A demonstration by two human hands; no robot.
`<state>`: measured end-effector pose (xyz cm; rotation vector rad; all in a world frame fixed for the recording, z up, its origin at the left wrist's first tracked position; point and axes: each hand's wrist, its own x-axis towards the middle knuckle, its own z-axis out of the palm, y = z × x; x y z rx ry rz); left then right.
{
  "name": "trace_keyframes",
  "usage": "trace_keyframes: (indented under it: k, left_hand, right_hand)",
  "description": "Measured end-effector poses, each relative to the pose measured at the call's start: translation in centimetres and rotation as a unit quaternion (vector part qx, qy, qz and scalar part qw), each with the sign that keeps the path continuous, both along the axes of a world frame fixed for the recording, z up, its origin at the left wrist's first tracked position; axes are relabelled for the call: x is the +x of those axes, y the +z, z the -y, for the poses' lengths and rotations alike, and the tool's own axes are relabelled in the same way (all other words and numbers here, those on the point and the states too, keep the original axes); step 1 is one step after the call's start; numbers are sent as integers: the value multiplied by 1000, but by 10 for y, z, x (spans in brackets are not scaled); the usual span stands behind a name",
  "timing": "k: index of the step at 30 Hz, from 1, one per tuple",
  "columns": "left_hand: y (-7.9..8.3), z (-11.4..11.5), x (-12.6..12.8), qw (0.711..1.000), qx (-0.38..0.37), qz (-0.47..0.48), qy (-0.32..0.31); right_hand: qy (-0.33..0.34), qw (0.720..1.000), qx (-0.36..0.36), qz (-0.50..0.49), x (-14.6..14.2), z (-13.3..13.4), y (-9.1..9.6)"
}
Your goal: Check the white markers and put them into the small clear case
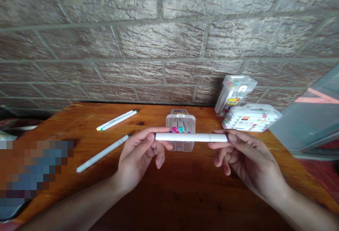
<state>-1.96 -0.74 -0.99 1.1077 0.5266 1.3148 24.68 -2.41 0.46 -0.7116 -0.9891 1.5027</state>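
A white marker pen (185, 137) with purple ends is held level between my two hands, above the table. My left hand (140, 157) pinches its left end between thumb and fingers. At the other end, my right hand (246, 157) grips it the same way. Just behind the pen lies an open clear plastic case (194, 121) with several markers in it, pink and turquoise ends facing me. The held pen hides part of that case. To the left of my left hand rests a loose grey-white marker (102, 154) with a dark green end.
Two white markers (116, 120) lie side by side at the back left of the wooden table (148, 195). At the back right stand an upright clear marker case (233, 95) and a handled clear case (251, 118). A brick wall (164, 40) rises behind. A blurred-out patch (34, 174) covers the left.
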Motion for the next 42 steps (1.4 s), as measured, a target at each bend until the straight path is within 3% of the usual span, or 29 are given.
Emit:
trace_keyframes:
  k: [11, 18, 31, 42]
  left_hand:
    - [-3, -3, 1, 999, -3, -41, 25]
    - [-8, -1, 1, 992, 32, -113, 45]
    - [5, 2, 9, 964, 74, -225, 118]
    - [6, 4, 9, 932, 138, -277, 187]
  right_hand:
    - [-18, 998, 37, 42, 0, 1, -3]
    - [-41, 991, 78, 104, 0, -1, -7]
    - [-149, 969, 54, 187, -14, 12, -3]
    - [-162, 950, 80, 257, -11, 13, -9]
